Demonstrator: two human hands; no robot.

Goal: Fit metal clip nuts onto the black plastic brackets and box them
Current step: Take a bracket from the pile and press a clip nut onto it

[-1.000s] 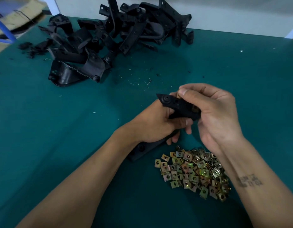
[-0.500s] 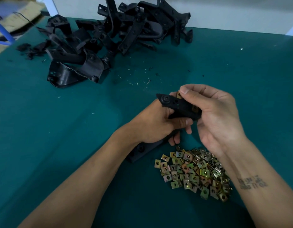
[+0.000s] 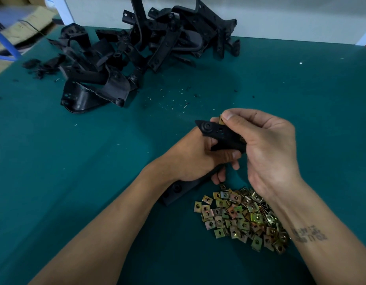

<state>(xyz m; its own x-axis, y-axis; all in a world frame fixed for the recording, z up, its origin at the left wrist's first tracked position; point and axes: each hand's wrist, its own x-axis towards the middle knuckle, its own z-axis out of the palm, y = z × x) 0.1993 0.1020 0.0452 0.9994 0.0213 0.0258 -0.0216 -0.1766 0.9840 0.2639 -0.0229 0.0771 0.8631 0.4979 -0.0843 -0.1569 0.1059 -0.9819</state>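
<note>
My left hand [image 3: 190, 157] grips a long black plastic bracket [image 3: 221, 134] above the green table. The bracket's pointed upper end sticks out past my fingers, and its lower end [image 3: 178, 190] shows under my wrist. My right hand [image 3: 268, 149] pinches a brass-coloured clip nut [image 3: 221, 120] between thumb and fingers at the bracket's upper edge. A loose heap of clip nuts [image 3: 241, 217] lies on the table just below both hands.
A tangled pile of black brackets [image 3: 141, 54] fills the far left and middle of the green table [image 3: 301, 99]. Small shavings and black scraps [image 3: 174, 101] lie in front of it. Cardboard [image 3: 24, 27] sits off the table's left edge.
Both hands hold almost the same pose. My right thumb has drawn back slightly, so more of the bracket's holed upper end shows.
</note>
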